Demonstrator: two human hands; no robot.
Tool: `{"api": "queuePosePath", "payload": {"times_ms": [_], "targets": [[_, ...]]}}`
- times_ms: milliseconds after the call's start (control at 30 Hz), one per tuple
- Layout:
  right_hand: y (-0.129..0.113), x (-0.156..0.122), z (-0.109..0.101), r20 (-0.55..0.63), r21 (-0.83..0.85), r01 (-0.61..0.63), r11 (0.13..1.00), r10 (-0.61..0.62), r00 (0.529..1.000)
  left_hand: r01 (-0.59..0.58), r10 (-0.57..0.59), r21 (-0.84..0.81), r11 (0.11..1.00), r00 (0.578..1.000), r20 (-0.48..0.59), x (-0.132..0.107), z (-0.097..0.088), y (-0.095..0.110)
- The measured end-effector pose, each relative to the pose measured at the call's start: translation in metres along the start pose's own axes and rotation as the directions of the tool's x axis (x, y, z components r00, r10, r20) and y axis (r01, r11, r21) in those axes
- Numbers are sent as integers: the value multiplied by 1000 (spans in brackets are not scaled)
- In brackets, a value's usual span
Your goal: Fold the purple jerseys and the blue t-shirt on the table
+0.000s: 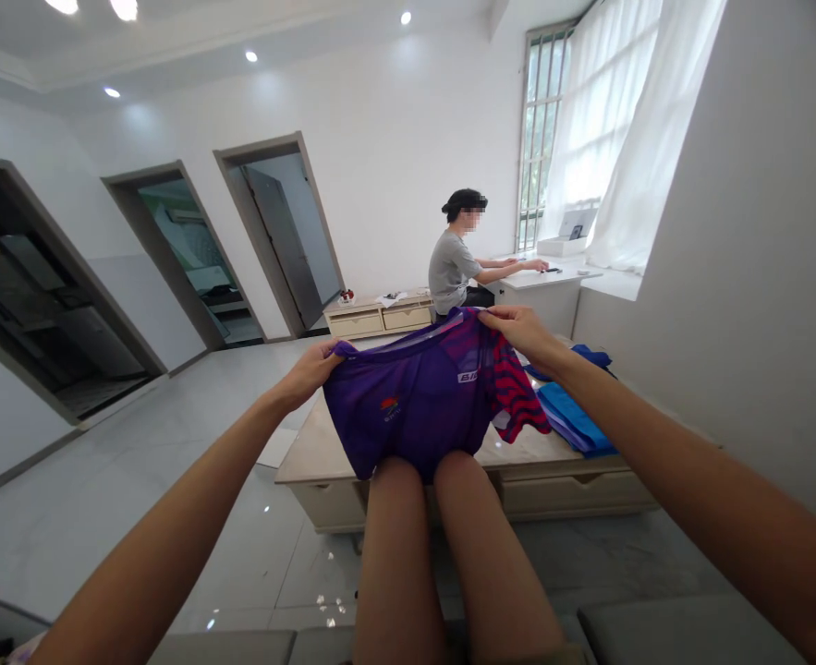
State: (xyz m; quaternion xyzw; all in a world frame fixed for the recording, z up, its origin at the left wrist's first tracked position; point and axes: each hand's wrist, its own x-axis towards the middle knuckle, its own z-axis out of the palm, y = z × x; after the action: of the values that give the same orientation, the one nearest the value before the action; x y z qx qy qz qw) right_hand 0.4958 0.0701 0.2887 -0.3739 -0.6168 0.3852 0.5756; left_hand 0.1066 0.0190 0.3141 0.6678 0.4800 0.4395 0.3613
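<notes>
Purple jersey (414, 406) hangs spread over the knees, its top edge pinched at each end by the closed left hand (314, 369) and right hand (518, 331), above the tabletop (310, 457).

Bright daylight from curtained window (629, 120), ceiling spotlights (123, 9), wide-angle edge distortion

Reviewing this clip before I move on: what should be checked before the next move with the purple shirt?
1. Left hand grips the purple shirt at its top edge: ok.
2. Right hand grips the opposite top edge: ok.
3. Shirt spread flat, uncreased: not ok, red striped part bunches at right.
4. Low table has bare surface: ok.
5. Blue folded clothes apart from shirt: cannot tell.
</notes>
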Motion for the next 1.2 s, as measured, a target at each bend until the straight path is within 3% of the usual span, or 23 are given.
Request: {"api": "queuePosePath", "payload": {"times_ms": [133, 267, 400, 467, 533, 733, 867, 933, 1067, 1200], "targets": [[0, 6, -15, -15, -57, -4, 998, 3, 1000, 40, -51, 78, 996, 988, 149, -2, -5, 3], [-7, 9, -29, -74, -274, 173, 946, -200, 977, 81, -97, 203, 976, 993, 70, 2, -10, -2], [-9, 5, -38, -138, -632, 260, 730, -436, 889, 73, -85, 479, 875, 996, 2, 8, -19, -18], [-7, 1, -41, -87, -748, 239, 620, -448, 890, 29, 4, 567, 823, 998, -57, 12, -24, -25], [-5, -2, -43, -34, -791, 241, 563, -433, 901, -19, 119, 558, 830, 982, -145, 18, -29, -30], [4, -3, -38, 33, -674, 325, 663, -412, 910, -9, 174, 393, 919, 906, -386, 38, -28, -40], [22, -4, -24, -89, -602, 272, 751, -401, 912, 65, 197, 431, 900, 821, -536, 45, -22, -48], [32, -5, -19, -160, -577, 234, 783, -389, 907, 92, 221, 475, 875, 797, -562, 46, -23, -48], [41, 2, -17, -192, -602, 219, 768, -406, 894, 119, 263, 568, 815, 797, -544, 50, -33, -37], [25, 31, -28, -53, -709, 281, 646, -446, 894, 137, 276, 637, 759, 818, -505, 59, -50, -18]]}}
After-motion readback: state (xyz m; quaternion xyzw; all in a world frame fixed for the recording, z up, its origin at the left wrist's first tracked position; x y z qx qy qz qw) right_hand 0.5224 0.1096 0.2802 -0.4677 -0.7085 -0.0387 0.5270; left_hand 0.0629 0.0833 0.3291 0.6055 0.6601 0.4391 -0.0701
